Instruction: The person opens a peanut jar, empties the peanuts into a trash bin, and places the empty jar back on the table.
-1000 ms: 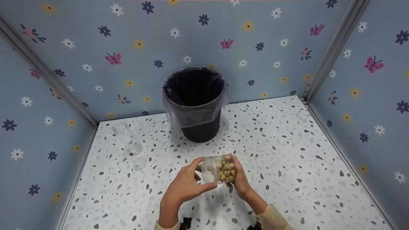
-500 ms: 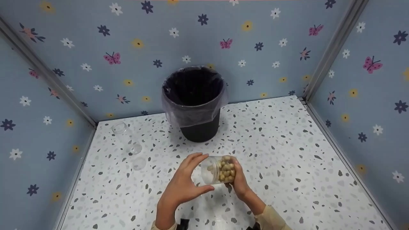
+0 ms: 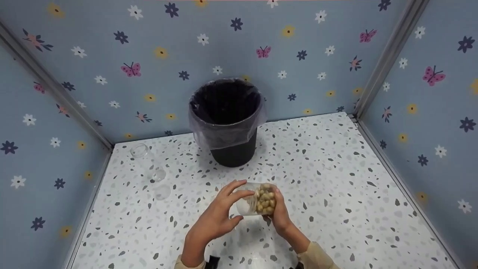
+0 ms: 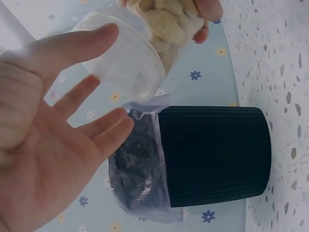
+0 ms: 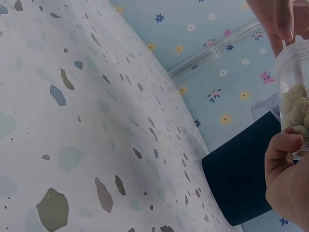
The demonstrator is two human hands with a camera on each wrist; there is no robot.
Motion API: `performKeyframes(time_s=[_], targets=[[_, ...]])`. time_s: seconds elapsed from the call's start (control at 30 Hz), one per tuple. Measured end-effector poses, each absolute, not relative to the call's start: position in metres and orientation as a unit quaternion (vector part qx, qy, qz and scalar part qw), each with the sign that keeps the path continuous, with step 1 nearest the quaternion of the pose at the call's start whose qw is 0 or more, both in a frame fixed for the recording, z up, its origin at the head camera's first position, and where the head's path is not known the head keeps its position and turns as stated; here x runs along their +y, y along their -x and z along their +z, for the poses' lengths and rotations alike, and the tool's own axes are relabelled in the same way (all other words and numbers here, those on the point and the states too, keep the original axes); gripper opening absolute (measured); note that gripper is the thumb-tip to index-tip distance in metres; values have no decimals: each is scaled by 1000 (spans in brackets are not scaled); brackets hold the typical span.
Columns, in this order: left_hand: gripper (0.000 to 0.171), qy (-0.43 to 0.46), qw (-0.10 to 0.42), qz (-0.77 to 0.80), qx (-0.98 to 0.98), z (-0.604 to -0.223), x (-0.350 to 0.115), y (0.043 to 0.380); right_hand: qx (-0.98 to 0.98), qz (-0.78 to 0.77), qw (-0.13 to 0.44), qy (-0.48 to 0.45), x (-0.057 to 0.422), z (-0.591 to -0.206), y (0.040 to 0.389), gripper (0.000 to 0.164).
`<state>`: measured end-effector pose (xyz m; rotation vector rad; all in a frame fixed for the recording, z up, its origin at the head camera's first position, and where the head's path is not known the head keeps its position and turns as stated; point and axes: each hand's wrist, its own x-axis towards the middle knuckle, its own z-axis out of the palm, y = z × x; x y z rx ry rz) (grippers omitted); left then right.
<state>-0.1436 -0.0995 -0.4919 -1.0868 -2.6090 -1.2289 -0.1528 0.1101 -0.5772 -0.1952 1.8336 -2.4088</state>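
1. A transparent jar (image 3: 251,204) is held sideways above the terrazzo-patterned surface (image 3: 317,168), in front of the bin; tan, nut-like pieces (image 3: 266,201) fill its right-hand end, and its left-hand part is mostly see-through.
2. The right hand (image 3: 281,213) grips the jar's filled end, its fingers curled round it.
3. The left hand (image 3: 217,215) is around the see-through end, fingers spread and slightly bent, thumb set apart from them below the jar; one fingertip overlaps the jar from the head view, and whether it touches is hard to tell.
4. Beige sleeves (image 3: 316,256) show at both forearms.
5. Beyond the hands, a black bin (image 3: 233,156) stands upright near the back wall (image 3: 224,48), a translucent liner (image 3: 224,136) folded over its rim.
6. Left of the bin stands a second transparent jar (image 3: 149,161), upright, with a transparent disc (image 3: 163,192) lying just in front of it.
7. Flowers and butterflies pattern the blue walls; grey strips run along the corners.
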Motion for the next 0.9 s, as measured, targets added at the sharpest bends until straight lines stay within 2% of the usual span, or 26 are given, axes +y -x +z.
performKeyframes(time_s=[0.27, 0.6, 0.9], targets=[[78, 327, 37, -445, -833, -505, -99, 149, 602, -793, 53, 76, 108, -576, 150, 57], [71, 315, 104, -410, -849, -518, -90, 145, 599, -796, 60, 68, 109, -581, 149, 61], [85, 293, 46, -412, -861, -516, -91, 143, 596, -798, 66, 65, 110, -579, 147, 59]])
